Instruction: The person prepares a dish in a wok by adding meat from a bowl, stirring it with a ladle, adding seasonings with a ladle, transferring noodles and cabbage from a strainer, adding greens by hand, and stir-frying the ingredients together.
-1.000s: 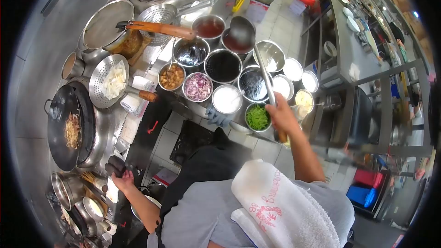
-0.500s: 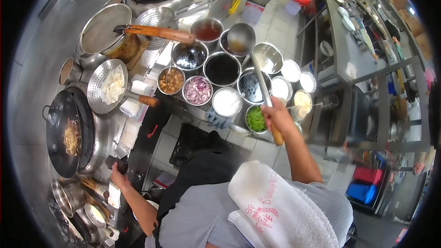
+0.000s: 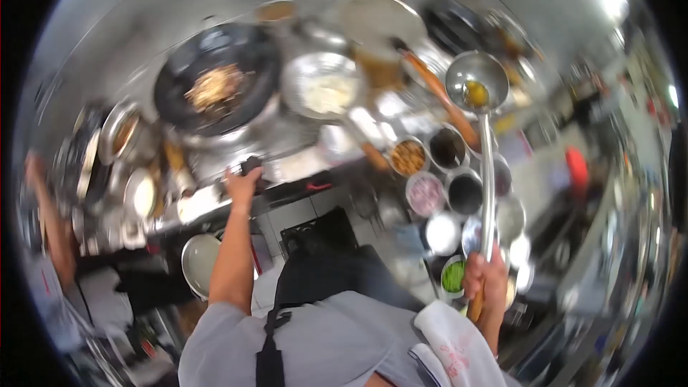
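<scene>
My right hand (image 3: 487, 278) is closed around the handle of a long metal ladle (image 3: 487, 179). A little yellowish liquid sits in the ladle's bowl, held above the seasoning containers. My left hand (image 3: 242, 183) grips a black handle-like piece (image 3: 251, 165) at the front of the stove; what it belongs to is hard to make out. Behind that hand, a black wok (image 3: 172, 93) holds browned shredded food (image 3: 215, 87). Right of the wok, a perforated strainer (image 3: 297, 86) carries pale slices (image 3: 328, 94).
Several seasoning bowls stand at right, among them sliced purple onion (image 3: 425, 193), chopped greens (image 3: 453, 276) and a dark sauce (image 3: 464, 193). A wooden-handled tool (image 3: 437, 89) lies across a large round strainer (image 3: 380, 21). Another person's arm (image 3: 54, 222) reaches in at far left.
The view has swung left toward the wok and is blurred. The ladle stays in my right hand, and its contents now show. My left hand keeps hold of the black piece.
</scene>
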`<state>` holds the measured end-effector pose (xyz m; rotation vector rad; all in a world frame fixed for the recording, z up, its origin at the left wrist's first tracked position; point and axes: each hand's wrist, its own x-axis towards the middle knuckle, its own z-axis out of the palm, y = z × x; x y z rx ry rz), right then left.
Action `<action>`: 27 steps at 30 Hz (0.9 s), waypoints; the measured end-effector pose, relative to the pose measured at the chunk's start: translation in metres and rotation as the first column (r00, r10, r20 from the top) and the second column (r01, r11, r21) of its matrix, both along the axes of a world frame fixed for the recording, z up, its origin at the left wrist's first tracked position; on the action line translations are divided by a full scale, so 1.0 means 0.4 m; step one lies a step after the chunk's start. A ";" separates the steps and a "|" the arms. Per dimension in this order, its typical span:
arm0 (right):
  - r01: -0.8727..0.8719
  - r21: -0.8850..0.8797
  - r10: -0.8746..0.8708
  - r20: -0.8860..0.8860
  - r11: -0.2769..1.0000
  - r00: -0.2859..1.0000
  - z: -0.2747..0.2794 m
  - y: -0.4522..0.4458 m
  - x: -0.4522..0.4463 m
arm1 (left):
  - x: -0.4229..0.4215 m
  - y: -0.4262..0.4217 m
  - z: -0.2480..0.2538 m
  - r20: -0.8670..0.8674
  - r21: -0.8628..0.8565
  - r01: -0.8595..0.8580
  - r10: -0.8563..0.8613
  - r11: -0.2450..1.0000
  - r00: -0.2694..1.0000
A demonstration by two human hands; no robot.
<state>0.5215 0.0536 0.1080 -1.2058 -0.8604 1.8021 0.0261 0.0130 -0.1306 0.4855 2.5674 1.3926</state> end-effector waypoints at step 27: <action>-0.300 0.259 0.240 0.240 0.918 0.941 -0.041 0.037 -0.623 | 0.094 -0.175 0.178 0.467 0.782 -0.345 -0.855 0.519 -0.227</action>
